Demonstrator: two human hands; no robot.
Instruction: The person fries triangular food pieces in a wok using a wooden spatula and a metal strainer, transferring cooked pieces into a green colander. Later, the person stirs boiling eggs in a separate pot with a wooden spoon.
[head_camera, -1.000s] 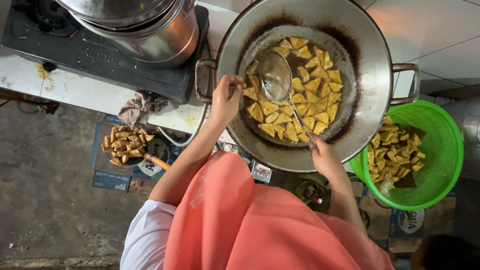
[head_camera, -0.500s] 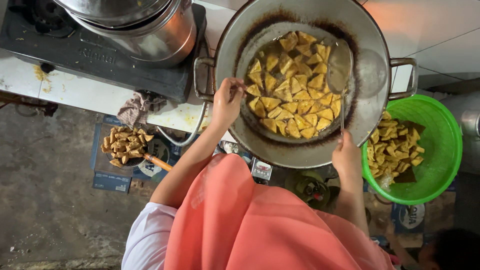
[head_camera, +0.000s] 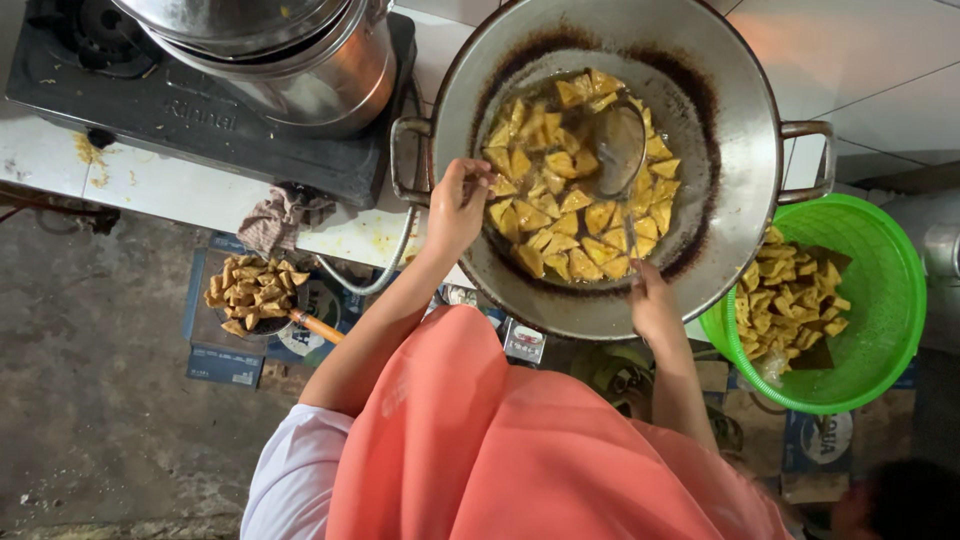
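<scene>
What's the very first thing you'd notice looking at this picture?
The big metal wok at top centre, full of yellow frying pieces. The left hand reaches over its rim while the right hand holds a ladle in the oil. A bright green basket of fried pieces sits at right.

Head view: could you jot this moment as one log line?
left hand: over wok rim | right hand: holding ladle | ladle in frying pieces
</scene>
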